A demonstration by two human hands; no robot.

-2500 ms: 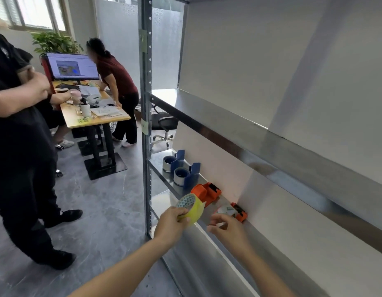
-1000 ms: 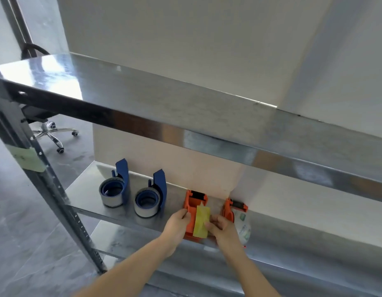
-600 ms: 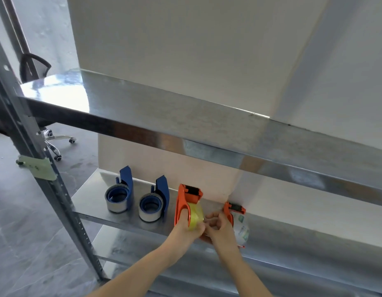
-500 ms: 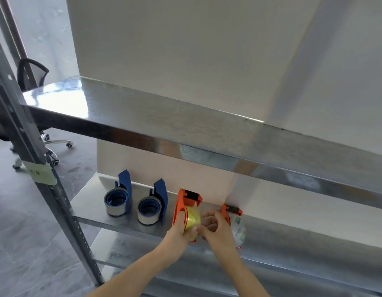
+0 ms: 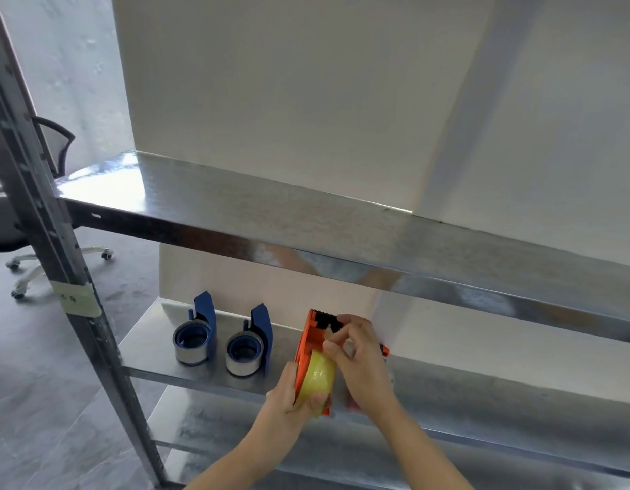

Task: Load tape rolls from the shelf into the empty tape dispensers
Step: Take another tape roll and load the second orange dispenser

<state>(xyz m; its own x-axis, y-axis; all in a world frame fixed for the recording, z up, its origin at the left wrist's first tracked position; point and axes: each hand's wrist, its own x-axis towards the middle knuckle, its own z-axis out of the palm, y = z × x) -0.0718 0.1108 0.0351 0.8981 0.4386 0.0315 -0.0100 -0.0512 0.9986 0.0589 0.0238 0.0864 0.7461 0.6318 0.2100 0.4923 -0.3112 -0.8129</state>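
Note:
An orange tape dispenser (image 5: 308, 339) stands on the lower metal shelf (image 5: 147, 351) with a yellow tape roll (image 5: 319, 378) seated in it. My left hand (image 5: 288, 394) grips the roll and the dispenser's lower end. My right hand (image 5: 359, 358) pinches something small, likely the tape's end, near the dispenser's black cutter at the top. A second orange dispenser (image 5: 385, 349) is almost fully hidden behind my right hand. Two blue dispensers (image 5: 204, 314) (image 5: 262, 325) stand to the left, each loaded with a grey roll.
The upper metal shelf (image 5: 306, 221) juts out above my hands. A grey upright post (image 5: 59, 259) with a taped label runs down the left. An office chair (image 5: 41, 206) stands on the grey floor beyond it. Another shelf lies below.
The view swung from the room to the shelf. The yellow roll went from my left hand into the orange dispenser. My right hand rose from the roll towards the cutter.

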